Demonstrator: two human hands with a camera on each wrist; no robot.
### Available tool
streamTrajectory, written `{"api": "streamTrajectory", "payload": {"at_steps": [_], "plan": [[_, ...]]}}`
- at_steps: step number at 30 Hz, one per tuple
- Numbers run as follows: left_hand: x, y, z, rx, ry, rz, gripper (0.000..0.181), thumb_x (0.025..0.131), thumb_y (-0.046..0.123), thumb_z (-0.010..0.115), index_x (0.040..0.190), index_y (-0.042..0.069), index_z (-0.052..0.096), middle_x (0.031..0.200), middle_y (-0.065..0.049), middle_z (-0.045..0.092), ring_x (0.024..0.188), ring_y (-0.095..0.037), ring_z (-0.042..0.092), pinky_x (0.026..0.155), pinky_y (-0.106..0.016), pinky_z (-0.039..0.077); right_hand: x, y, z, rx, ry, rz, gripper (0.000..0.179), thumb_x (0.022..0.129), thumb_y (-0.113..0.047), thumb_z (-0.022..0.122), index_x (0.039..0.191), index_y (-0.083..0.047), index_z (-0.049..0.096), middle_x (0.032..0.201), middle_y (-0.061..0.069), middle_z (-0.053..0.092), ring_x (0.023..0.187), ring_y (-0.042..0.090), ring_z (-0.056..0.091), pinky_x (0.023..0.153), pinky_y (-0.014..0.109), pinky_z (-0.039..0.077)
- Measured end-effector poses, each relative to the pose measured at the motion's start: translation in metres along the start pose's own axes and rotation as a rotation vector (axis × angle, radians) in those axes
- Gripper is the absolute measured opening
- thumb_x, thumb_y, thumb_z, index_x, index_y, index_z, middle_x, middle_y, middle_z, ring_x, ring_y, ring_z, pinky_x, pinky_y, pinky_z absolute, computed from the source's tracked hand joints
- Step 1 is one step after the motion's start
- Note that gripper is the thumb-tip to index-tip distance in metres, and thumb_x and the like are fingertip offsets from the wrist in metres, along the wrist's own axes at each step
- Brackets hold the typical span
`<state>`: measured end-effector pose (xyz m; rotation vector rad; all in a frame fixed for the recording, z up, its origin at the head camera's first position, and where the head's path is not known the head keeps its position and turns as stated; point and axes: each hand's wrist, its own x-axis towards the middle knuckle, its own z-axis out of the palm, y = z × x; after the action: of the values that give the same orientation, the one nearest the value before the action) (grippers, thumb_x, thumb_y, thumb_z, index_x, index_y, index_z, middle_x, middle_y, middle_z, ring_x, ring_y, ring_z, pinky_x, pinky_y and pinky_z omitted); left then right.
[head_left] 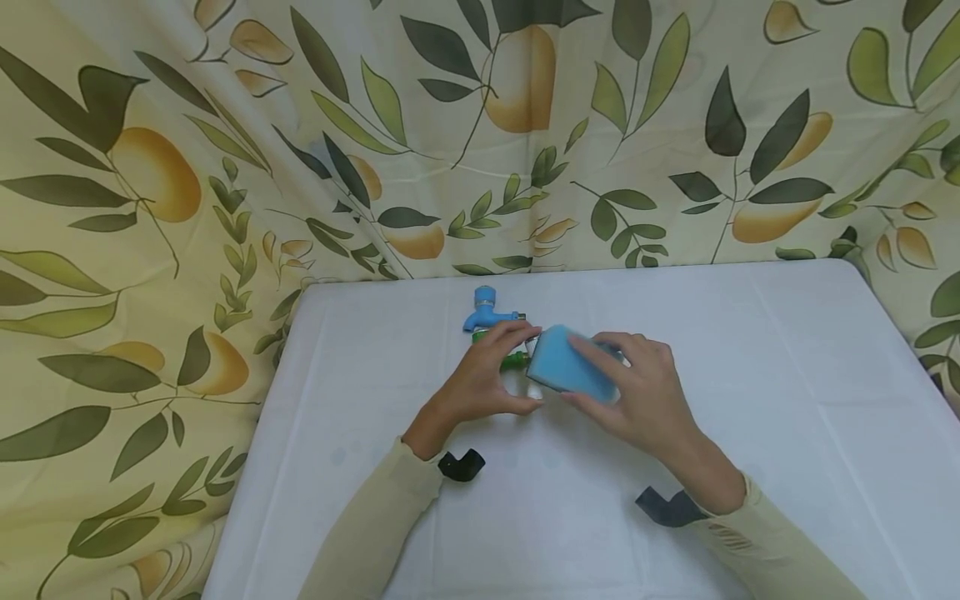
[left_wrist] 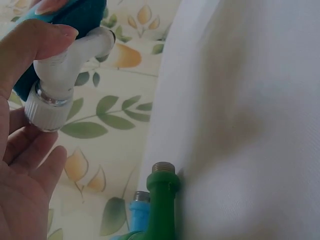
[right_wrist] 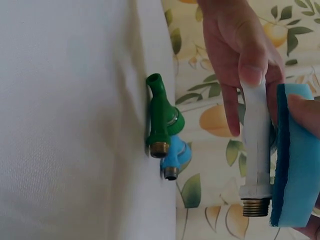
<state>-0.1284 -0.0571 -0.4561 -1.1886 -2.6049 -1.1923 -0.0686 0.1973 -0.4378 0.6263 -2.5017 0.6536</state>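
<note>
My left hand [head_left: 472, 379] grips a white plastic tap [right_wrist: 257, 140], its thumb on the tap's body, as the left wrist view shows. The threaded brass end points toward the right forearm's side. My right hand [head_left: 648, 400] holds a light blue sponge [head_left: 558, 358] with a darker scouring layer. That dark side lies close along the white tap; in the right wrist view it appears to touch the tap. From the head view, the sponge and left hand hide most of the tap.
Behind the hands, a green tap [right_wrist: 160, 117] and a blue tap [head_left: 486, 312] lie on the white-covered table [head_left: 360, 358]. A fruit-and-leaf patterned curtain [head_left: 450, 125] hangs along the table's far edge. Dark wrist mounts [head_left: 462, 465] sit at both cuffs.
</note>
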Motion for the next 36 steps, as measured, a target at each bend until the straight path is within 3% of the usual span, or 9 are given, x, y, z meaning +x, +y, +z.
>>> {"api": "streamTrajectory", "payload": {"at_steps": [6, 9, 12, 15, 24, 28, 31, 33, 36], "plan": [[0.001, 0.002, -0.001, 0.003, -0.002, 0.002, 0.094, 0.066, 0.030, 0.096, 0.146, 0.006, 0.052, 0.147, -0.012, 0.050, 0.138, -0.026, 0.051, 0.112, -0.039, 0.048, 0.000, 0.005, 0.001, -0.038, 0.048, 0.031, 0.077, 0.089, -0.078, 0.050, 0.134, -0.018, 0.068, 0.117, 0.017, 0.067, 0.106, 0.037, 0.064, 0.079, 0.057, 0.044], [0.001, 0.002, -0.001, 0.002, -0.001, 0.007, 0.094, 0.066, 0.030, 0.097, 0.145, 0.006, 0.052, 0.146, -0.015, 0.051, 0.138, -0.026, 0.051, 0.112, -0.039, 0.047, 0.000, 0.009, 0.001, -0.052, 0.066, 0.070, 0.073, 0.086, -0.073, 0.063, 0.135, -0.018, 0.067, 0.117, 0.018, 0.066, 0.105, 0.039, 0.064, 0.079, 0.059, 0.043], [0.000, 0.002, -0.001, 0.002, 0.000, 0.012, 0.093, 0.066, 0.030, 0.097, 0.144, 0.005, 0.053, 0.146, -0.016, 0.051, 0.138, -0.026, 0.050, 0.113, -0.039, 0.047, 0.000, 0.011, 0.001, -0.050, 0.071, 0.092, 0.072, 0.076, -0.056, 0.081, 0.135, -0.018, 0.067, 0.117, 0.018, 0.065, 0.104, 0.040, 0.063, 0.080, 0.060, 0.043], [0.000, 0.002, -0.001, -0.001, 0.002, 0.015, 0.093, 0.066, 0.030, 0.096, 0.145, 0.005, 0.053, 0.145, -0.016, 0.051, 0.138, -0.026, 0.050, 0.113, -0.039, 0.047, 0.000, 0.010, 0.001, -0.031, 0.068, 0.100, 0.075, 0.069, -0.046, 0.087, 0.135, -0.017, 0.067, 0.116, 0.018, 0.065, 0.103, 0.040, 0.063, 0.081, 0.059, 0.042], [0.002, 0.002, 0.001, 0.003, -0.017, 0.009, 0.094, 0.068, 0.031, 0.095, 0.147, 0.005, 0.050, 0.147, -0.013, 0.049, 0.136, -0.024, 0.050, 0.113, -0.037, 0.047, 0.000, -0.002, 0.003, 0.000, 0.049, 0.067, 0.073, 0.073, -0.052, 0.084, 0.135, -0.016, 0.067, 0.117, 0.017, 0.066, 0.106, 0.037, 0.063, 0.081, 0.055, 0.042], [0.003, 0.004, 0.001, -0.007, -0.021, 0.002, 0.095, 0.068, 0.032, 0.095, 0.147, 0.004, 0.050, 0.148, -0.012, 0.049, 0.138, -0.025, 0.049, 0.114, -0.037, 0.046, 0.000, -0.005, 0.004, 0.007, 0.060, 0.032, 0.073, 0.086, -0.071, 0.065, 0.134, -0.017, 0.067, 0.116, 0.016, 0.066, 0.106, 0.036, 0.063, 0.081, 0.056, 0.042], [0.004, 0.004, 0.001, -0.010, -0.024, -0.004, 0.095, 0.068, 0.032, 0.095, 0.147, 0.004, 0.050, 0.148, -0.010, 0.049, 0.138, -0.025, 0.049, 0.114, -0.037, 0.045, -0.001, -0.003, 0.004, -0.009, 0.069, 0.016, 0.076, 0.090, -0.077, 0.053, 0.134, -0.018, 0.067, 0.116, 0.017, 0.066, 0.107, 0.036, 0.063, 0.081, 0.058, 0.043], [0.004, 0.004, 0.001, -0.008, -0.025, -0.009, 0.094, 0.068, 0.032, 0.095, 0.147, 0.005, 0.050, 0.148, -0.010, 0.049, 0.138, -0.025, 0.050, 0.114, -0.037, 0.046, -0.002, 0.000, 0.004, -0.024, 0.073, 0.019, 0.075, 0.090, -0.076, 0.052, 0.135, -0.018, 0.067, 0.116, 0.017, 0.066, 0.106, 0.037, 0.063, 0.080, 0.058, 0.043], [0.003, 0.003, 0.001, -0.010, -0.021, -0.021, 0.095, 0.068, 0.031, 0.095, 0.147, 0.005, 0.051, 0.148, -0.013, 0.049, 0.137, -0.025, 0.050, 0.113, -0.040, 0.047, -0.003, 0.007, 0.004, -0.039, 0.082, 0.047, 0.071, 0.087, -0.070, 0.063, 0.136, -0.018, 0.066, 0.116, 0.018, 0.066, 0.104, 0.038, 0.063, 0.080, 0.059, 0.042]]}}
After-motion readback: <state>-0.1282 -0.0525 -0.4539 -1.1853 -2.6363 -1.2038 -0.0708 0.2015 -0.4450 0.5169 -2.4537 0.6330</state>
